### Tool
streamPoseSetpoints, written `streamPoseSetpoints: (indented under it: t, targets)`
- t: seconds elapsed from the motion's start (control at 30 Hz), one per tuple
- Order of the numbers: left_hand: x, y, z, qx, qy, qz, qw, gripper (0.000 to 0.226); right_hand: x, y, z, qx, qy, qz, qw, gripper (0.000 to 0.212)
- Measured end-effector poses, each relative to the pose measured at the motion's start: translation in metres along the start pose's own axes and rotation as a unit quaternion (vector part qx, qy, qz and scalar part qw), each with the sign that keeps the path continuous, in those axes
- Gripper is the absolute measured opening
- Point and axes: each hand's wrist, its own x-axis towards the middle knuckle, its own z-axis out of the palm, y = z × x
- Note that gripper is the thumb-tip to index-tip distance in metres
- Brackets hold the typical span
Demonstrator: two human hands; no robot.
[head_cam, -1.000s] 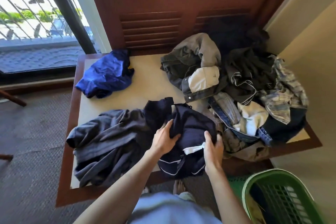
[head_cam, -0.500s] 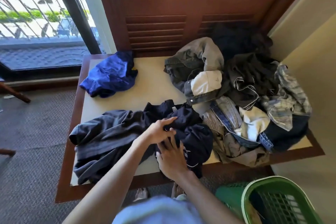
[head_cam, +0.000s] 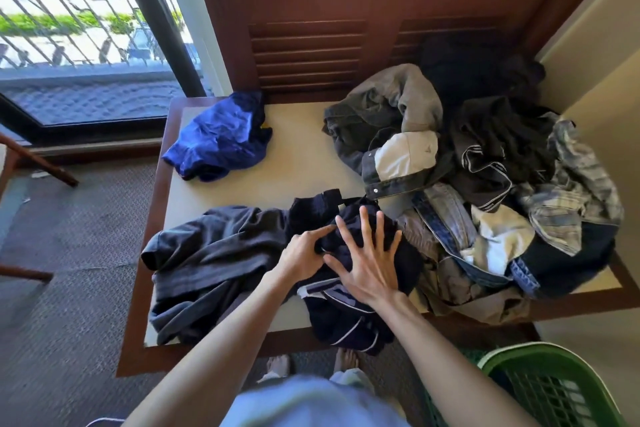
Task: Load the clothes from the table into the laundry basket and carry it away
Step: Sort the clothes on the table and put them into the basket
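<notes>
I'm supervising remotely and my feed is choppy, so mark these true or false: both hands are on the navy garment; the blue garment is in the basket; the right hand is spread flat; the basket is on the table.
1. Both hands are on the navy garment. True.
2. The blue garment is in the basket. False: it lies on the table, far left.
3. The right hand is spread flat. True; the left hand pinches the cloth.
4. The green basket is on the table. False: it sits below the table's edge, lower right.

Laundry basket (head_cam: 554,388) cut off at bottom-right corner, chair leg (head_cam: 38,163) cropped at left edge
</notes>
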Motion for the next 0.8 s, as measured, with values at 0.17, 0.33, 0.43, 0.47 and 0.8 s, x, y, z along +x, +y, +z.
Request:
streamPoseSetpoints:
  t: [0.17,0.33,0.43,0.47,0.8]
  targets:
    - [-0.028,-0.021,-0.025,-0.1,0.169,-0.018,0.98,0.037,0.022,0.001,0.015,0.007,-0.083,0.014,0.996,0.088]
    - [-0.05,-0.075,-0.048,0.046,0.239,-0.238,0.94,0.075,0.038,-0.007,0.021,0.039,-0.125,0.047,0.99,0.095]
    - [-0.037,-0.094,-0.03,0.093,0.163,-0.273,0.944,0.083,0.047,-0.013,0.03,0.016,-0.118,0.056,0.991,0.095]
    - [-0.033,-0.095,-0.025,0.114,0.162,-0.274,0.941,0.083,0.049,-0.014,0.034,-0.008,-0.112,0.055,0.992,0.095]
    - [-0.014,-0.108,-0.026,0.225,0.231,-0.2,0.925,0.072,0.058,-0.015,0.06,-0.068,0.019,0.037,0.997,0.089]
